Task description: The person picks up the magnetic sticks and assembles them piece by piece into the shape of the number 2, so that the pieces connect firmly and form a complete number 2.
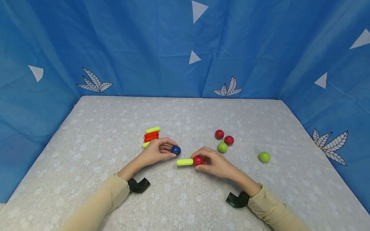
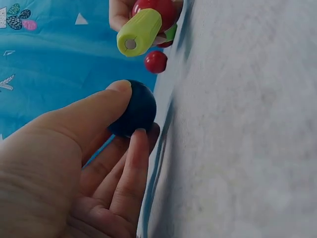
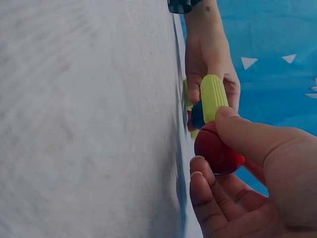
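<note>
My left hand [image 1: 157,151] pinches a dark blue ball [image 1: 176,150] between thumb and fingers, as the left wrist view also shows. Facing it, my right hand [image 1: 215,162] grips a red ball [image 1: 198,160]. A yellow-green ridged rod [image 1: 185,162] sticks out from that red ball toward the left hand, its end touching the ball. In the left wrist view the free end of the rod [image 2: 136,37] has a small round metallic-looking spot. The blue ball and the rod are apart in the head view.
Beyond the left hand lie red rods [image 1: 151,134] and yellow-green rods [image 1: 153,130] side by side. Two red balls [image 1: 219,134] and a green ball [image 1: 222,147] sit behind the right hand. Another green ball [image 1: 264,157] lies farther right. Blue curtains [image 1: 173,48] surround the patterned tabletop [image 1: 179,199].
</note>
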Demonstrator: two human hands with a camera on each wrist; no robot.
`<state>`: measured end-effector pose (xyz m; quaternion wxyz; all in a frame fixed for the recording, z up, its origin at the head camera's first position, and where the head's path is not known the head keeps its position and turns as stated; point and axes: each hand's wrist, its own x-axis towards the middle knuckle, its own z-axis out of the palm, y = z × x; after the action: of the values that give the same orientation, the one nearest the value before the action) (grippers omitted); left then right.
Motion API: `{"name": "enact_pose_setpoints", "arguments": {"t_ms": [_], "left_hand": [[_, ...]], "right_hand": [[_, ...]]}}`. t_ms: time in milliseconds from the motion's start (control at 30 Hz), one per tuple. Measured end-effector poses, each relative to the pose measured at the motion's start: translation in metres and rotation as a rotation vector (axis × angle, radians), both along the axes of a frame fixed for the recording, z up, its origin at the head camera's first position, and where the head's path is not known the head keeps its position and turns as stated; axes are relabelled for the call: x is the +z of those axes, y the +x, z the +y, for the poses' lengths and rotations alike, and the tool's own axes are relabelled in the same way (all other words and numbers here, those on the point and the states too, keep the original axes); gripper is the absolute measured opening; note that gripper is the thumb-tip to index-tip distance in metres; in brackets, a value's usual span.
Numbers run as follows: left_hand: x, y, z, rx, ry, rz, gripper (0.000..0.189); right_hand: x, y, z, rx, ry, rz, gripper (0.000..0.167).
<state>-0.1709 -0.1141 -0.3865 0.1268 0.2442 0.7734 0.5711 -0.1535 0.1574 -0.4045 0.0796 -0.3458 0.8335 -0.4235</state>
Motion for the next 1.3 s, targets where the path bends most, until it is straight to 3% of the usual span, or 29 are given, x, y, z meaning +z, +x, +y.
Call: {"name": "enact_pose_setpoints", "arguments": {"t_ms": [267,367,567,1067,1300], "left_hand": [[-0.029,-0.006,-0.013,-0.068,0.051,-0.014,0.042],[-0.035,-0.008,-0.015,-0.083,0.064,-0.011,0.040],[-0.036,-0.007,-0.016,-0.070,0.045,-0.025,0.039],[-0.035,-0.008,-0.012,-0.087,0.094,-0.082,0.037],[-0.035,-0.008,-0.013,-0.071,0.013,-0.004,0.040]], "right_hand": [[-0.002,-0.001,0.000,-0.039,0.008,-0.004,0.033],[-0.004,-0.002,0.000,-0.070,0.018,-0.001,0.033],[-0.005,-0.003,0.000,-0.115,0.016,0.009,0.033],[-0.005,-0.004,-0.001,-0.131,-0.006,0.007,0.032],[-0.008,-0.005,0.000,-0.131,-0.014,0.033,0.032]]}}
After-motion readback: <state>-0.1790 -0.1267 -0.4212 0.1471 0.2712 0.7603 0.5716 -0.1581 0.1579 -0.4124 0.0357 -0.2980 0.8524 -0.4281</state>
